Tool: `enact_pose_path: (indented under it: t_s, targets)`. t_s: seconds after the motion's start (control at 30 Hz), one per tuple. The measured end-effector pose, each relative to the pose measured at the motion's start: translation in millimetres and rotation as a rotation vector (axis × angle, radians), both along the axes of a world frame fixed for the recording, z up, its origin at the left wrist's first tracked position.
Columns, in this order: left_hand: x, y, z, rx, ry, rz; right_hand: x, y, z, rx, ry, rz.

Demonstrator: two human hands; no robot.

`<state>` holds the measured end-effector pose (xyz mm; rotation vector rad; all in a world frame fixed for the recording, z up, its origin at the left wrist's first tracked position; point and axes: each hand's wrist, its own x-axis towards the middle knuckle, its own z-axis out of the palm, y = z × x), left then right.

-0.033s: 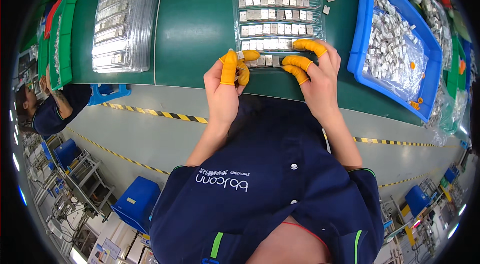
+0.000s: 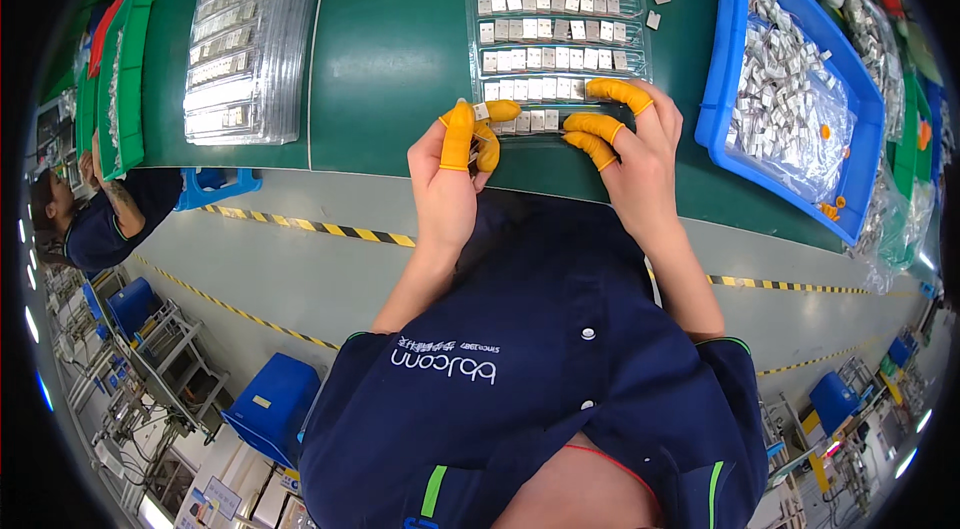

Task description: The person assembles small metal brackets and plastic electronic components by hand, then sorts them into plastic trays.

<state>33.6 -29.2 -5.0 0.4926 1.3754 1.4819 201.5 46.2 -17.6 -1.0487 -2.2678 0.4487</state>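
Observation:
A clear plastic tray (image 2: 645,54) holds several rows of small silver USB connectors (image 2: 532,89) on the green table. Yellow finger cots cover fingers on both hands. At the tray's near left corner, my left hand (image 2: 447,164) is closed, pinching a USB connector (image 2: 481,112) between thumb and fingertip. My right hand (image 2: 640,159) lies over the near right corner. Its fingers are bent and slightly apart, with the fingertips at the right end of the nearest row. Whether a connector is under those fingertips is hidden.
Two loose connectors (image 2: 653,20) lie right of the tray. A blue bin (image 2: 712,94) of connectors stands at the right. Stacked filled trays (image 2: 290,79) and a green bin (image 2: 135,79) are at the left. Another person (image 2: 110,219) is at the far left.
My right fingertips have shifted very slightly to the left at the nearest row. My left hand keeps its pinch in the same place.

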Motion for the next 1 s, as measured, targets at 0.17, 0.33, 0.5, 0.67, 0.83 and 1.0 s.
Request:
enact_pose_path:
  t_s: [0.17, 0.33, 0.5, 0.67, 0.83, 1.0]
  targets:
    - [3.3, -0.2, 2.8, 0.04, -0.029, -0.087, 0.0, -2.1, 21.7, -0.067, 0.082, -0.01]
    - [18.2, -4.0, 7.6, 0.043, -0.152, -0.224, -12.6, -5.0, 21.7, -0.385, 0.337, 0.111]
    - [16.4, -1.2, 12.4, 0.024, -0.13, -0.372, -6.8, -8.6, 23.3, -0.676, 0.476, 0.061]
    - [14.7, -2.9, 10.9, -0.004, -0.114, -0.467, 0.9, -10.9, 23.2, -0.714, 0.482, 0.108]
    - [21.5, -6.2, 14.5, -0.166, -0.198, -0.48, 10.3, -21.1, 28.0, -0.462, 0.371, -0.011]
    - [21.6, -9.7, 12.1, -0.075, -0.206, -0.696, 17.7, -28.1, 26.8, -0.713, 0.53, -0.038]
